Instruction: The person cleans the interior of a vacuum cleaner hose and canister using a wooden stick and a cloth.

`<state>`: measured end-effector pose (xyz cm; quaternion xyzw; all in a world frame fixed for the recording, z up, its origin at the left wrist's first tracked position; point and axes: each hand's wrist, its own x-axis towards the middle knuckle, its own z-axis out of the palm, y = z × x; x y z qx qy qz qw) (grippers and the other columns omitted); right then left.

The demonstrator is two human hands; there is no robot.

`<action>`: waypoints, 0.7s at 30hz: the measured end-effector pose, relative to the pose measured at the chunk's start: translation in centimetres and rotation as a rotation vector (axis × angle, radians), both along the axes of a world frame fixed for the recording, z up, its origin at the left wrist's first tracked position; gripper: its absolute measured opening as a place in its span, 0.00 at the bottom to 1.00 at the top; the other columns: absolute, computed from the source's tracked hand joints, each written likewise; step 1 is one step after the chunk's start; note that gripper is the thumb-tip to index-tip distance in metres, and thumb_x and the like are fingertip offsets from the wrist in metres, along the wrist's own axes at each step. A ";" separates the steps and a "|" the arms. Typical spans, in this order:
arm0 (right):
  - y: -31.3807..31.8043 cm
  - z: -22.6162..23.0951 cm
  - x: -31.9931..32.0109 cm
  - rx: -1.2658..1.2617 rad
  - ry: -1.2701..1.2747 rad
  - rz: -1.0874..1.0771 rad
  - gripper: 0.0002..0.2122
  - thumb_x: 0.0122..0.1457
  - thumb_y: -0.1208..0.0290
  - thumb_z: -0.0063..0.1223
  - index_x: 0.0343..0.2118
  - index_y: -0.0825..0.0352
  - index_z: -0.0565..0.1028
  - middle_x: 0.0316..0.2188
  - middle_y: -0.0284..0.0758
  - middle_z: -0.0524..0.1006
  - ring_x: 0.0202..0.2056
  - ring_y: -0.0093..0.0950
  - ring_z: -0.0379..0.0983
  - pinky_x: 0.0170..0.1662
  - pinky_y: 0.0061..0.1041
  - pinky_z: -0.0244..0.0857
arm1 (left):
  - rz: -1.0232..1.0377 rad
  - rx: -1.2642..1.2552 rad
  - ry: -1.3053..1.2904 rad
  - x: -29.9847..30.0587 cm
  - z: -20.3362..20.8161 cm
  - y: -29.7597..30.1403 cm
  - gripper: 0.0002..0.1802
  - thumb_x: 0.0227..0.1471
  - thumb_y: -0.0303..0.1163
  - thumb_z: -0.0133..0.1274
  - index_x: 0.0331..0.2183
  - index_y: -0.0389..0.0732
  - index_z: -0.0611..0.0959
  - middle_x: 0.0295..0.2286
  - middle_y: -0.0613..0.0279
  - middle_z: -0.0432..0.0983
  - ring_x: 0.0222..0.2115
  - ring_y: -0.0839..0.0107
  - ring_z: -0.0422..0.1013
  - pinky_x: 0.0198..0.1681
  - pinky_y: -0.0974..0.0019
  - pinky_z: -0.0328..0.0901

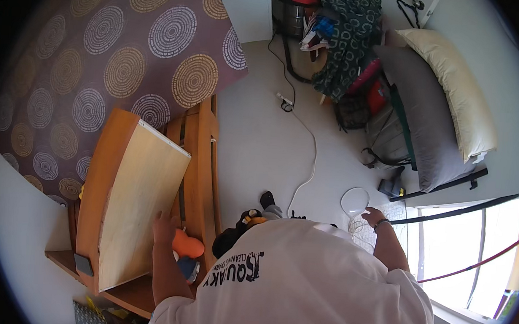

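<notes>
The pale wooden board (pixel 141 205) is tipped up on edge against the wooden bed frame (pixel 202 170), and the left hand (pixel 164 227) is pressed flat on its lower right edge, fingers open. The right hand (pixel 374 216) is out to the side, resting loosely on a round white mesh thing (pixel 355 200); can't tell if it's actually gripping. Light, smooth floor (pixel 261 132), a purple bedspread (pixel 99 63) with circle patterns, pillows (pixel 448 90) stacked by the wall.

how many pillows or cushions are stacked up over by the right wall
2. A cream pillow leans against the right wall, and a grey cushion lies against it on the floor side. Others may be hidden behind the bags and clothes.
</notes>
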<state>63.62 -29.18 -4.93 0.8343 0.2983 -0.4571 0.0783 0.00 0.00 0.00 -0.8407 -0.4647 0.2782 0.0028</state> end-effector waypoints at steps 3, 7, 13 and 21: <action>-6.1 -2.8 6.3 -0.072 -0.181 0.210 0.21 0.45 0.64 0.48 0.44 0.64 0.64 0.41 0.39 0.67 0.42 0.33 0.64 0.45 0.28 0.59 | 0.569 -0.101 -0.553 9.7 4.4 8.9 0.20 0.43 0.34 0.45 0.40 0.36 0.70 0.42 0.48 0.62 0.43 0.55 0.60 0.45 0.60 0.57; 6.2 -0.9 8.8 0.121 -0.104 -0.665 0.22 0.46 0.64 0.46 0.47 0.60 0.62 0.35 0.38 0.69 0.29 0.29 0.68 0.26 0.32 0.64 | 0.316 -0.116 -0.684 20.5 6.4 24.1 0.20 0.44 0.34 0.45 0.39 0.34 0.69 0.39 0.48 0.64 0.40 0.56 0.62 0.43 0.62 0.57; 13.4 0.2 8.1 -0.120 0.064 -0.819 0.20 0.49 0.61 0.42 0.47 0.58 0.60 0.37 0.38 0.68 0.29 0.32 0.69 0.26 0.36 0.64 | -0.060 -0.349 -0.770 38.2 5.0 35.2 0.20 0.44 0.36 0.45 0.41 0.39 0.69 0.38 0.53 0.65 0.37 0.61 0.64 0.38 0.63 0.60; 26.3 -7.4 26.9 -0.007 -0.015 -0.705 0.16 0.47 0.62 0.45 0.38 0.64 0.68 0.23 0.35 0.70 0.25 0.31 0.67 0.20 0.34 0.61 | -0.065 -0.350 -0.734 50.6 0.9 51.8 0.18 0.44 0.37 0.45 0.38 0.39 0.71 0.35 0.54 0.67 0.35 0.59 0.65 0.37 0.63 0.61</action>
